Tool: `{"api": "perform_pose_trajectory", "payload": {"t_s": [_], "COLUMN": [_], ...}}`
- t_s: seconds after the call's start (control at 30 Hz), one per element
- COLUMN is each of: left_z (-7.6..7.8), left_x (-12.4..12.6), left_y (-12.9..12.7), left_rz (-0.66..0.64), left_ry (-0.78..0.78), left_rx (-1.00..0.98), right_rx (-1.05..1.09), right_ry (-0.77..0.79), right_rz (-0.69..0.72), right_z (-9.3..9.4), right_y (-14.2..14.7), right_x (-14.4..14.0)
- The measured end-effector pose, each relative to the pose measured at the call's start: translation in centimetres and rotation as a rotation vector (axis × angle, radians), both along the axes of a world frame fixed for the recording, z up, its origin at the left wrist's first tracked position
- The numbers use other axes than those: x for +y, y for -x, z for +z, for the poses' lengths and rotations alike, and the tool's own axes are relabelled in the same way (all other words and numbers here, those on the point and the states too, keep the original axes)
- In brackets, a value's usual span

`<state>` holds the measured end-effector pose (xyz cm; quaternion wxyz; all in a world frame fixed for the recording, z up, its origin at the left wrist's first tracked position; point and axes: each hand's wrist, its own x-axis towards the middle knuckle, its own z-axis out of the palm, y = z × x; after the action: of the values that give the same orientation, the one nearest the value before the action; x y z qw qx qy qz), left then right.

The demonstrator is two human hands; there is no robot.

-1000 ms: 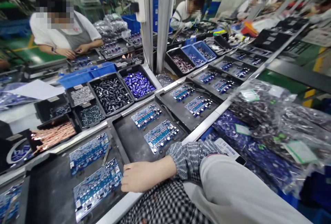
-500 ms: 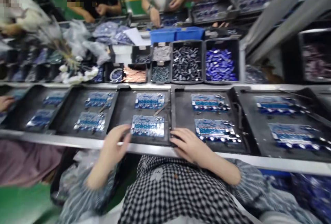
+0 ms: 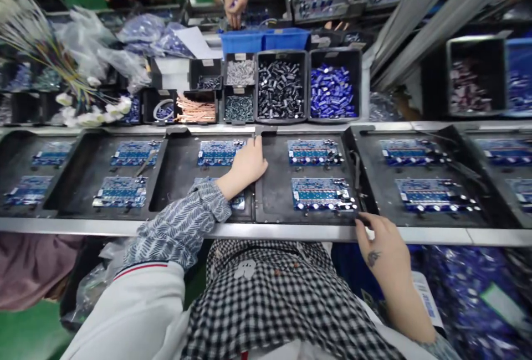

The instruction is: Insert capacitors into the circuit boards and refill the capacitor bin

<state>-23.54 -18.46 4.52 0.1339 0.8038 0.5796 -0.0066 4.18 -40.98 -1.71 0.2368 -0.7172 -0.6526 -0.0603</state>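
Note:
My left hand (image 3: 247, 163) reaches over the conveyor, its fingers curled on the far left corner of a black tray (image 3: 274, 205). That tray carries two blue circuit boards (image 3: 312, 152) (image 3: 322, 194) studded with capacitors. My right hand (image 3: 380, 243) has its fingertips hooked on the same tray's near right corner. My left forearm lies over the neighbouring tray (image 3: 178, 171) and hides part of its near board (image 3: 238, 202). The far board (image 3: 218, 152) on that tray shows in full.
More trays with boards run left and right along the metal rail (image 3: 291, 231). Behind stand bins of blue capacitors (image 3: 332, 91), black capacitors (image 3: 280, 88) and copper parts (image 3: 195, 109). Co-workers' hands (image 3: 235, 0) work across the line. Bagged parts (image 3: 477, 293) lie at lower right.
My view tilted down slightly. My left hand moved from the near board's left side up to the tray's far corner. My right hand slid right to the tray's near right corner.

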Motion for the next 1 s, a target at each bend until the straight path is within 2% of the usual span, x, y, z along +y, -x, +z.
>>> {"api": "perform_pose_trajectory", "payload": {"t_s": [0.13, 0.3, 0.5, 0.57, 0.67, 0.83, 1.0], "left_z": [-0.1, 0.1, 0.7, 0.7, 0.5, 0.3, 1.4], "left_x": [0.1, 0.3, 3.1, 4.1, 5.0, 5.0, 4.7], "left_y": [0.4, 0.5, -0.4, -0.6, -0.5, -0.1, 0.2], "left_rz": [0.020, -0.035, 0.058, 0.047, 0.009, 0.026, 0.023], "left_ry": [-0.001, -0.015, 0.019, 0.029, 0.024, 0.000, -0.039], "left_rx": [0.046, 0.099, 0.194, 0.212, 0.187, 0.138, 0.110], "right_rx": [0.031, 0.019, -0.101, -0.142, -0.179, -0.124, -0.141], "right_ry": [0.086, 0.143, 0.257, 0.272, 0.267, 0.218, 0.169], "right_rz": [-0.067, 0.037, 0.099, 0.136, 0.171, 0.142, 0.142], "right_z": [-0.4, -1.0, -1.6, -1.8, -2.0, -1.9, -0.9], "right_y": [0.4, -0.1, -1.2, -1.5, -1.8, -1.8, -1.6], "right_x": [-0.9, -0.7, -0.1, 0.2, 0.4, 0.1, -0.1]}}
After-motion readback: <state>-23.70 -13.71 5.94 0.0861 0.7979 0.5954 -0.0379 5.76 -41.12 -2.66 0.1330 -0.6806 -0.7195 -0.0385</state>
